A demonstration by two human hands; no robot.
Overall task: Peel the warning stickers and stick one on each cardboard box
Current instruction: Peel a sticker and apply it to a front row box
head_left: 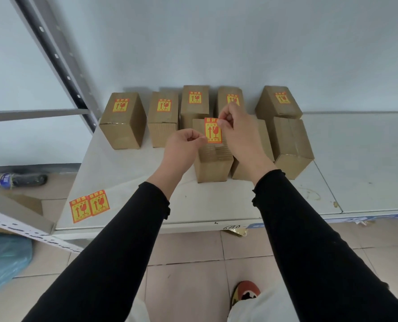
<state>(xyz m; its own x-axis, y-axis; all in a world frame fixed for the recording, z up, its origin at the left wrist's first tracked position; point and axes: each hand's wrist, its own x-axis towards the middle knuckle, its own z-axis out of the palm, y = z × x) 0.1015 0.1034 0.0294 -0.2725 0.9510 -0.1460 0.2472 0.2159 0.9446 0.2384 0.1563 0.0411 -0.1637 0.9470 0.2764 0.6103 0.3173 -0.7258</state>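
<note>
At the far left a grey shelf post (60, 63) slants down to the table (123, 173), meeting its back left corner; a bottle (16, 181) lies on the floor below, and a blue bag (2, 259) sits lower still; on the table's front left corner, close to both edges, lies a strip of two stickers (89, 205), with bare tabletop between it and the boxes; five boxes stand in a back row near the wall, each with a sticker on top: the first (123, 120), the second (163, 118), the third (194, 104), the fourth (229, 98) partly hidden by a hand, and the fifth (278, 103) set apart by a gap; three more stand in front, the front left box (213, 163), a middle box (251, 163) largely behind the right forearm, and the front right box (291, 145), whose top shows no sticker; the left hand (184, 145) has thumb and forefinger pressed together on the lower left edge of a single sticker (213, 130), the other fingers curled; the right hand (236, 126) pinches the sticker's upper right corner the same way; the sticker is held upright over the top of the front left box, and whether it touches the cardboard cannot be told; right of the boxes the table lies open to its far edge, the near edge runs just past the black sleeves (309, 240), and tiled floor (186, 249) shows below.
</note>
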